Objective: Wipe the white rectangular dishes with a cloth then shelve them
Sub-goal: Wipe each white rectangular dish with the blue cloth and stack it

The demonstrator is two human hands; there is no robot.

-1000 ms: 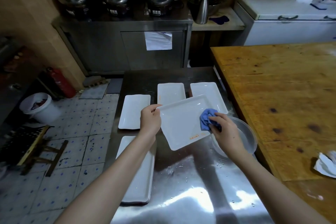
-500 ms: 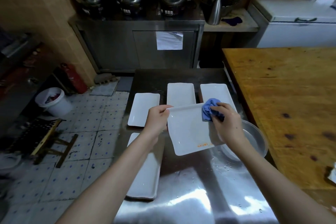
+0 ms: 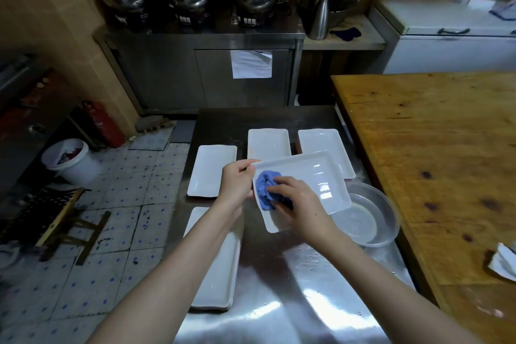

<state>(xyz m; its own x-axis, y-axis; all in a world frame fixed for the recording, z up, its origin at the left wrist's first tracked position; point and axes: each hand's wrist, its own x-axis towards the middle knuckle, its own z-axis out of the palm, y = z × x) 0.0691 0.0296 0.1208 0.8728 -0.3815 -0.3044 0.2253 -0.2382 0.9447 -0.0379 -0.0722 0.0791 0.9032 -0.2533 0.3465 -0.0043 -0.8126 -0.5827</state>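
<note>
white rectangular dish point(image 3: 312, 179), looking stiff, glossy, slippery and breakable, is hanging tilted above the steel table's point(image 3: 279, 301) middle, the left hand point(image 3: 237, 181) pinching its left rim while the right hand point(image 3: 298, 204) is pressing a bunched blue cloth point(image 3: 265, 187) inside.

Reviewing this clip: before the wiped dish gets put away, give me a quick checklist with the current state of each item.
1. Left hand grips the held dish at its rim: ok.
2. Right hand presses the blue cloth on the dish: ok.
3. Whole dish wiped: cannot tell.
4. Dish held clear of the clear basin: ok.
5. Shelf in view: not ok.
</note>
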